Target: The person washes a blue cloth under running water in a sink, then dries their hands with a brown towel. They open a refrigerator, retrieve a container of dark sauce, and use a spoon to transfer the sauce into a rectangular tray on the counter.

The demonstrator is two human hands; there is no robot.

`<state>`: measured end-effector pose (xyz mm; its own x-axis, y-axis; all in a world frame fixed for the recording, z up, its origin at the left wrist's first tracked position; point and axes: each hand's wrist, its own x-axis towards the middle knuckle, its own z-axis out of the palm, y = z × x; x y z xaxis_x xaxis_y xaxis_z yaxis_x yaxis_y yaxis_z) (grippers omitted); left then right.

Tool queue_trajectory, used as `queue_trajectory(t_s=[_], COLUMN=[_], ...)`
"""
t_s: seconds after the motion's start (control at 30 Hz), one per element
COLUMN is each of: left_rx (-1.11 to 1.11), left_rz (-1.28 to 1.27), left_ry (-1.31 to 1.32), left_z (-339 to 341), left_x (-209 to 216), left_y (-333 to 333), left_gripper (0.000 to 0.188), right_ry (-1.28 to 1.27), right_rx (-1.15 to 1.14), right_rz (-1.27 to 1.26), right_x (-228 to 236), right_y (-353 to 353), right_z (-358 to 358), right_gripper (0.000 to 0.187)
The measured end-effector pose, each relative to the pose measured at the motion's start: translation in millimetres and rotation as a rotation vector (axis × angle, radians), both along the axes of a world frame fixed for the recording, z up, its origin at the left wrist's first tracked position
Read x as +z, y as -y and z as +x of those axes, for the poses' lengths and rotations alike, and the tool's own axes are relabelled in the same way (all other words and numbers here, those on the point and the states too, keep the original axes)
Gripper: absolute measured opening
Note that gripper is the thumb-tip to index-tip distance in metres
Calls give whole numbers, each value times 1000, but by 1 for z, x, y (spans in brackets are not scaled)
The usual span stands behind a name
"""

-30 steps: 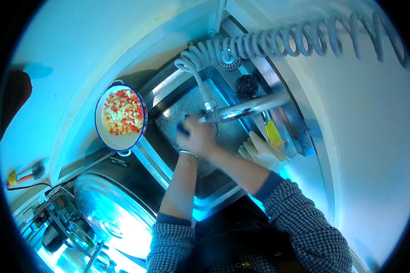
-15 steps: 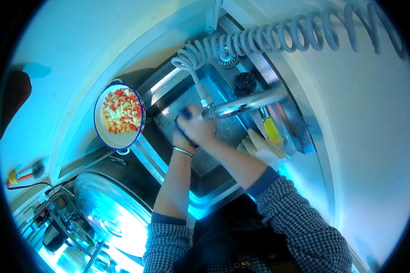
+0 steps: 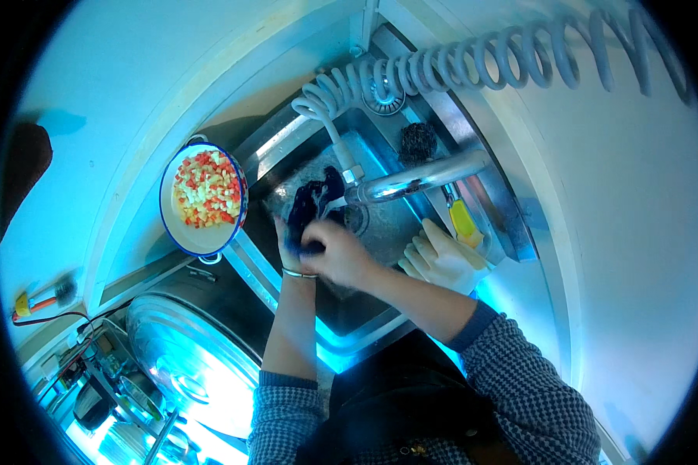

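Two bare hands work a dark blue cloth (image 3: 310, 203) over a metal sink (image 3: 389, 225) at the center of the frame.
The right hand (image 3: 336, 252), slightly blurred, curls its fingers together on the cloth's lower end; the left hand (image 3: 285, 242) lies against its lower left side, its fingers too hidden to tell whether they are spread or pinching. A chrome spout (image 3: 426, 180) reaches in from the right, ending just beside the cloth. A blue-rimmed white bowl (image 3: 180, 232) of red and pale diced food (image 3: 208, 190) sits left of center; a pale glove (image 3: 442, 257) lies right of center.
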<state>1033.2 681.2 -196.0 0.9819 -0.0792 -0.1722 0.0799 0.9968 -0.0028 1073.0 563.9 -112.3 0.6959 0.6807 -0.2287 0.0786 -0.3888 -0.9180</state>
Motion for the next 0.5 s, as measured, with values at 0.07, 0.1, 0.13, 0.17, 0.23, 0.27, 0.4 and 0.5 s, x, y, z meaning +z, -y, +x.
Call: queue_trajectory(t_s=[0.07, 0.1, 0.13, 0.17, 0.23, 0.27, 0.4, 0.5], left_rx=[5, -11, -6, -7, -137, -180, -187, -128], left_rz=[177, 132, 175, 216, 206, 177, 135, 270], left_ry=[-267, -261, -280, -301, -302, -297, -370, -610], left_z=[-4, -4, -6, -2, 4, 5, 3, -17], left_x=[8, 10, 12, 32, 51, 55, 30, -8], left_y=[0, -6, -4, 3, 10, 12, 3, -7], left_gripper=[68, 69, 70, 71, 71, 71, 71, 70], right_ry=[37, 10, -17, -240, -490, -525, -503, -529], right_rx=[104, 51, 0, -49, -277, -424, -247, -320], right_rz=[58, 75, 92, -71, -154, -59, -207, -10], right_x=[0, -10, -20, -22, -58, -63, -72, -68], right_y=[10, 14, 17, 16, 17, 12, 7, 6], right_z=[-2, 6, 17, 45, 74, 75, 87, 85], right_gripper=[26, 28, 30, 39, 45, 41, 28, 29])
